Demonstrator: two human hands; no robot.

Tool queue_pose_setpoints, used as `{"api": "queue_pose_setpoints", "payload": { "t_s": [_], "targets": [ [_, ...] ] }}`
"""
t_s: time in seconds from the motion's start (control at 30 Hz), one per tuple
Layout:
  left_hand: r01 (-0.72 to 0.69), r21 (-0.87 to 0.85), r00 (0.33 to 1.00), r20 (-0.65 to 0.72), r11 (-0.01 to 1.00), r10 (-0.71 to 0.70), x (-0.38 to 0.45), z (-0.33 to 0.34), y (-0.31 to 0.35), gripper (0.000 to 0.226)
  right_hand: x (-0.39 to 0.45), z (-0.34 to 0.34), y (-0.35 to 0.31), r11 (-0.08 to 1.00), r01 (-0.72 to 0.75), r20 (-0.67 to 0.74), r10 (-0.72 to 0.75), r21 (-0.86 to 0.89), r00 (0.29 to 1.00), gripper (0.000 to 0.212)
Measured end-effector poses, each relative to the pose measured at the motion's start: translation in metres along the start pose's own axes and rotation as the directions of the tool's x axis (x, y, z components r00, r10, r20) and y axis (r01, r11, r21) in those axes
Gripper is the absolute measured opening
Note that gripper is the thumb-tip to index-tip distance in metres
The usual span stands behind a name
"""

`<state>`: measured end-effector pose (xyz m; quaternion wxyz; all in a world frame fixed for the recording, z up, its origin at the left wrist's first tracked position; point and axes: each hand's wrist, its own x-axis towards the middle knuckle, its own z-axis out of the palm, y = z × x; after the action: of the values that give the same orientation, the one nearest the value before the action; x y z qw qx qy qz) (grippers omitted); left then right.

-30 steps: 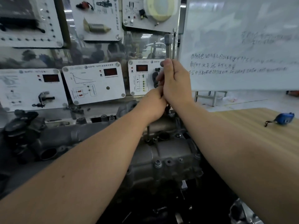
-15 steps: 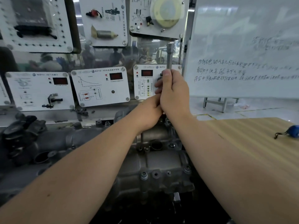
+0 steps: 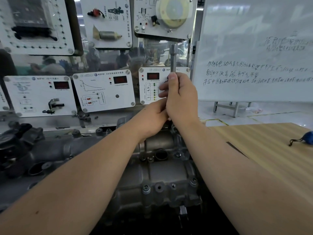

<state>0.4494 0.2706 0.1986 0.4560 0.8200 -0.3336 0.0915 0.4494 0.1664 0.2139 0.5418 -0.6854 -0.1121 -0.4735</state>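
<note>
A grey metal engine block (image 3: 162, 173) lies in front of me, with bolts and a round port on top. My right hand (image 3: 182, 97) grips an upright steel socket wrench (image 3: 173, 56); its socket end sticks up above my thumb. My left hand (image 3: 152, 117) is just below and to the left, touching the right hand, its fingers curled round the tool's lower part, which is hidden. The tool's lower end meets the back of the engine, hidden by both hands.
A display board (image 3: 103, 92) with white sensor panels stands behind the engine. A whiteboard (image 3: 254, 53) with handwriting is at the right. A wooden table (image 3: 264, 150) at the right carries a blue object (image 3: 307, 138) with a cord. A dark manifold part (image 3: 20, 141) lies at the left.
The view has shifted up and right, so the hands and wrench sit lower in frame. Both hands keep their hold on the wrench; the hands look slightly lower on the shaft.
</note>
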Motion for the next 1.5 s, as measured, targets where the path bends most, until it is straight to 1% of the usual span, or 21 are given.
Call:
{"api": "queue_pose_setpoints", "payload": {
  "t_s": [0.1,0.17,0.23,0.37,0.47,0.53,0.63,0.67,0.77,0.87,1.07,1.17,1.27,1.33,1.4,1.5],
  "targets": [
    [-0.003,0.0,1.0,0.002,1.0,0.003,0.0004,0.0006,0.0017,0.026,-0.0006,-0.0012,-0.0008,0.998,-0.019,0.003,0.019,0.052,1.0,0.011],
    [-0.006,0.015,1.0,0.003,1.0,0.006,0.0011,0.0018,0.0019,0.025,-0.0007,-0.0024,-0.0011,0.999,-0.013,-0.011,0.014,0.046,1.0,0.013],
    [-0.008,0.019,1.0,-0.009,1.0,0.009,0.0015,0.0024,0.0004,0.023,-0.0002,-0.0039,-0.0012,1.0,0.002,-0.018,-0.002,0.01,1.0,0.006],
    [0.003,-0.015,1.0,-0.008,1.0,-0.003,-0.0005,0.0016,-0.0003,0.022,0.0005,-0.0034,-0.0022,0.998,0.008,-0.002,-0.008,-0.063,1.0,0.02],
    [0.012,-0.003,1.0,-0.004,1.0,-0.012,-0.0005,0.0009,0.0,0.021,0.0001,-0.0014,-0.0015,0.999,0.003,-0.01,-0.004,-0.045,1.0,0.025],
    [0.013,0.013,1.0,-0.002,1.0,-0.013,0.0002,0.0008,0.0004,0.021,-0.0003,-0.001,-0.0012,1.0,-0.003,-0.019,0.003,-0.009,1.0,0.02],
    [0.012,0.029,1.0,-0.006,1.0,-0.011,0.001,0.0007,0.001,0.021,-0.0006,-0.0021,-0.0009,1.0,-0.011,-0.011,0.011,0.025,1.0,0.005],
    [0.011,0.028,1.0,-0.01,1.0,-0.011,0.0008,0.0007,0.0011,0.022,-0.0005,-0.0023,-0.001,1.0,0.0,-0.013,0.001,0.016,1.0,0.005],
    [0.016,0.004,1.0,-0.018,1.0,-0.016,-0.0001,0.0014,0.0014,0.023,0.0,-0.0023,-0.0014,1.0,0.02,-0.018,-0.02,-0.022,1.0,0.018],
    [0.026,-0.015,1.0,-0.007,1.0,-0.026,-0.0012,0.0023,0.0027,0.023,0.0004,-0.0017,-0.0006,0.998,0.012,-0.01,-0.012,-0.054,1.0,0.025],
    [0.03,0.052,1.0,-0.002,0.998,-0.03,0.0001,0.0011,0.0034,0.024,0.0003,-0.002,-0.0015,0.999,-0.003,-0.039,0.002,-0.035,0.999,0.028],
    [0.019,0.068,1.0,-0.009,0.998,-0.018,0.0001,0.0008,0.0031,0.025,0.0,-0.0026,-0.0015,1.0,0.005,-0.043,-0.006,-0.029,0.999,0.023],
    [-0.001,0.072,1.0,-0.018,0.997,0.002,0.0009,0.0008,0.0004,0.023,-0.0007,-0.0024,-0.0017,1.0,-0.012,-0.024,0.013,0.026,1.0,0.006],
    [-0.012,0.056,1.0,-0.021,0.998,0.013,0.0012,0.0012,-0.0009,0.02,-0.0008,-0.0027,-0.0007,1.0,0.001,-0.018,-0.001,0.014,1.0,0.008],
    [-0.009,0.04,1.0,-0.026,0.999,0.01,0.0015,0.0015,-0.001,0.021,-0.0002,-0.0029,-0.0002,1.0,0.01,-0.014,-0.01,0.001,1.0,0.004],
    [0.0,0.013,1.0,-0.023,1.0,0.001,0.0002,0.0015,0.0008,0.023,0.0001,-0.003,0.0,0.999,0.019,-0.012,-0.019,-0.034,1.0,0.021]
  ]
}}
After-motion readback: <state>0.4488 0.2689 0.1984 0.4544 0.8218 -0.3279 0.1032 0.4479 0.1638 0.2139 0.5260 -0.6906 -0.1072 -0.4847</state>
